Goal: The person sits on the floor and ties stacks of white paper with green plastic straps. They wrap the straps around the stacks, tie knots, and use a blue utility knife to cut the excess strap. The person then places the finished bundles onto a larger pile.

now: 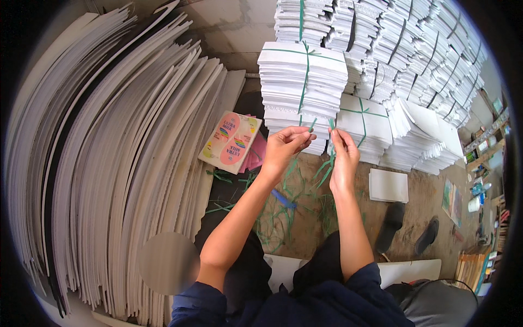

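Both my hands are raised in front of a tall stack of white sheets (303, 71) tied with green plastic string. My left hand (286, 148) pinches a short piece of green string, whose end sticks up above the fingertips. Close beside it, my right hand (344, 155) is closed on another part of green string (325, 173), with tails hanging below the fingers. Whether both hands hold one and the same string I cannot tell. Loose green string scraps (278, 218) lie tangled on the floor below, around a blue object (284, 199) too small to name.
Large white boards (131, 152) lean upright along the left. A printed carton sheet (230, 141) lies beside them on pink pieces. Tied paper bundles (392, 49) are piled at the back right. A small paper stack (388, 185), dark slippers (390, 226) and cluttered shelves (482, 191) are at right.
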Demonstrator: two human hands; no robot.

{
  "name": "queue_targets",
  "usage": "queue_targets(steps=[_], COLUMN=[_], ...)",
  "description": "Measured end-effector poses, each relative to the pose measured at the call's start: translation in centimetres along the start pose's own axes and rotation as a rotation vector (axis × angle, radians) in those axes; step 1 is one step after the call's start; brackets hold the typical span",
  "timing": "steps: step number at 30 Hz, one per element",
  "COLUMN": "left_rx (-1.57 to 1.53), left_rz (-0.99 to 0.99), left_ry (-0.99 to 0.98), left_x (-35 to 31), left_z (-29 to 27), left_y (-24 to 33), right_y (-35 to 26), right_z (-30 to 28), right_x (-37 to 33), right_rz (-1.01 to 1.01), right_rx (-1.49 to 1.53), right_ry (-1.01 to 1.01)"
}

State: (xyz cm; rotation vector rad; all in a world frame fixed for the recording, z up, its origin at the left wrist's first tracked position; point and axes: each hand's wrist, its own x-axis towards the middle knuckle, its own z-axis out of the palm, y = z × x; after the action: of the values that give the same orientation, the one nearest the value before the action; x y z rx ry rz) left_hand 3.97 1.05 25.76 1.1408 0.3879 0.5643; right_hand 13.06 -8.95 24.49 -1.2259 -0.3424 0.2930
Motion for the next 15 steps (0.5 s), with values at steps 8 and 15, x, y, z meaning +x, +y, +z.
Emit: queue_targets(steps=[8,15], left_rx=[-0.077,-0.159], left_rz=[0.034,0.028], left_ry=[0.105,0.149], left_x=[-0.5,-0.7], left_z=[2.4,2.3], left_y=[-1.0,-1.1], right_y=[-0.5,-0.3], right_z=[2.3,2.8], right_x=[-2.0,-2.3], right_rz=[0.016,-0.066], right_rx=[0.126,0.082], right_ry=[0.037,0.013])
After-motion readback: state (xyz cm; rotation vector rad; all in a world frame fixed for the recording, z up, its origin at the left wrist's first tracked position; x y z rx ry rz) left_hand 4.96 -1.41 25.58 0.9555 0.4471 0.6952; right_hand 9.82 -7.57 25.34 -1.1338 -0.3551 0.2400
